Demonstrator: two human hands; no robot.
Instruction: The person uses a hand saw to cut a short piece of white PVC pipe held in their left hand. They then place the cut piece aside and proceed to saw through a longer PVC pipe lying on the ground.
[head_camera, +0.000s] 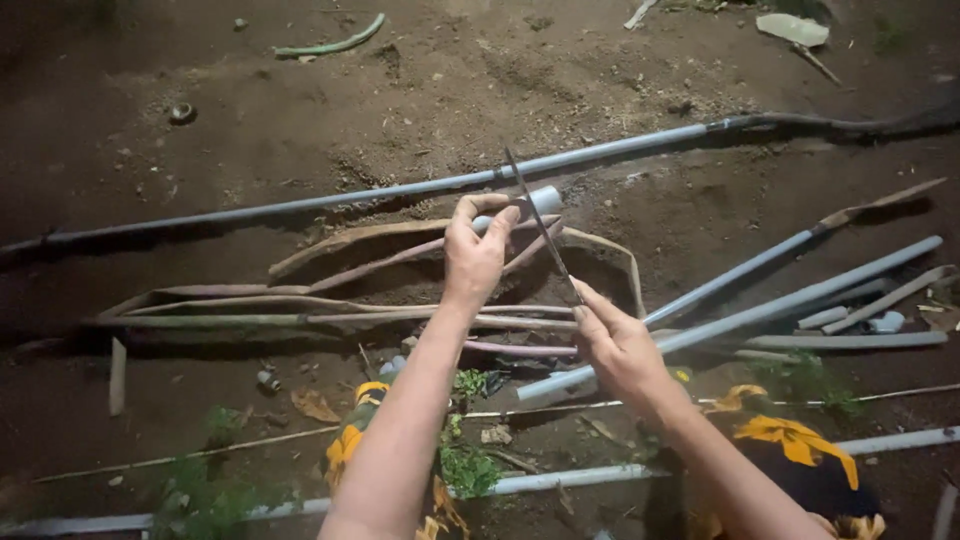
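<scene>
My left hand (474, 250) grips a short white plastic pipe piece (540, 201), held out in front of me above the dirt. My right hand (612, 340) holds a thin hacksaw blade (541, 222) by its lower end. The blade slants up and to the left, and it crosses the pipe piece just beside my left fingers. Both forearms reach in from the bottom of the view.
A long grey pipe (400, 190) runs across the dirt ground behind the hands. More grey pipes (790, 300) lie fanned out at the right, and thin curved wood strips (330, 300) at the left. Another pipe (560, 480), small green plants (465, 465) and yellow-black cloth (795, 440) lie near me.
</scene>
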